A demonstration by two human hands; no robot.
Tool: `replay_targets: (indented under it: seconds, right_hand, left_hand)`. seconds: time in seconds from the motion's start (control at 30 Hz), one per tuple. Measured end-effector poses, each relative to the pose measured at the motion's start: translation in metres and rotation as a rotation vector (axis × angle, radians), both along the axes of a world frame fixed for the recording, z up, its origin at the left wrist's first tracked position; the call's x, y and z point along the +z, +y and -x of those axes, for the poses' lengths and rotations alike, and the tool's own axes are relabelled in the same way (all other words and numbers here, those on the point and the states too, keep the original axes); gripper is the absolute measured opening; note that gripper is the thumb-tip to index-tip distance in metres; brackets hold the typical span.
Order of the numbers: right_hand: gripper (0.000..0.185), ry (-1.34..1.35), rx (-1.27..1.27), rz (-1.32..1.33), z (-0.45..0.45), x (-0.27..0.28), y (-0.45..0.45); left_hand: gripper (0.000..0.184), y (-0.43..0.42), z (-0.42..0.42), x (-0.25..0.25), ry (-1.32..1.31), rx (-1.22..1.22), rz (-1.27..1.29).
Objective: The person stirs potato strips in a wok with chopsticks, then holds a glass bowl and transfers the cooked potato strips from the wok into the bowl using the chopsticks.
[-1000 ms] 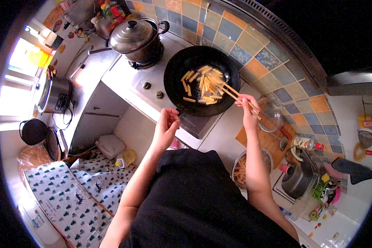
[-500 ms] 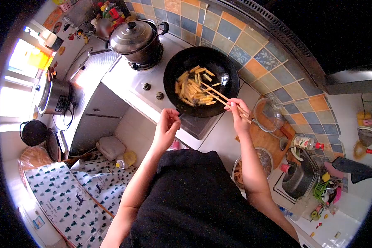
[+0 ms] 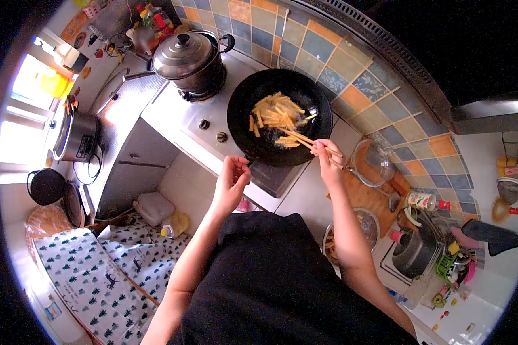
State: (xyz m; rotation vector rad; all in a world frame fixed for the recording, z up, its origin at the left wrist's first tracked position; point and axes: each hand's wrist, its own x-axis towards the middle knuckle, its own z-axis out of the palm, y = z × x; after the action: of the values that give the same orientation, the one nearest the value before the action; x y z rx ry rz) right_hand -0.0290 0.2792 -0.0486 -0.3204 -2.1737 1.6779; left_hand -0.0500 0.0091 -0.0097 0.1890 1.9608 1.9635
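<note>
A black wok [image 3: 242, 95] sits on the right side of the stove with several yellow potato strips [image 3: 273, 109] in bubbling oil. My left hand [image 3: 233, 178] is closed at the wok's short handle, which is mostly hidden by the fingers. In my right hand [image 3: 327, 154] is a pair of wooden chopsticks [image 3: 299, 137], gripped near their back ends. Their tips reach into the wok, touching strips on its near right side.
A lidded steel pot [image 3: 184, 54] stands on the left burner. To the right are a glass bowl [image 3: 373, 163], a cutting board [image 3: 380, 201], a metal bowl of strips [image 3: 374, 227] and a sink [image 3: 411, 253]. A rice cooker [image 3: 80, 135] stands at the left.
The wok and my left hand have shifted slightly toward me. The strips have bunched toward the wok's far middle, and the chopstick tips are lower, nearer the wok's near side.
</note>
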Motion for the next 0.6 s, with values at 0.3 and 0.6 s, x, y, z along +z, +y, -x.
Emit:
replay_targets:
  seconds: [0.3, 0.6]
  right_hand:
    - [0.014, 0.18, -0.08, -0.346, 0.022, 0.011, -0.016]
    - [0.02, -0.005, 0.001, -0.099, 0.005, 0.022, -0.01]
  left_hand:
    - [0.022, 0.002, 0.0, 0.002, -0.002, 0.015, 0.014]
    - [0.023, -0.001, 0.001, 0.001, -0.006, -0.021, 0.024]
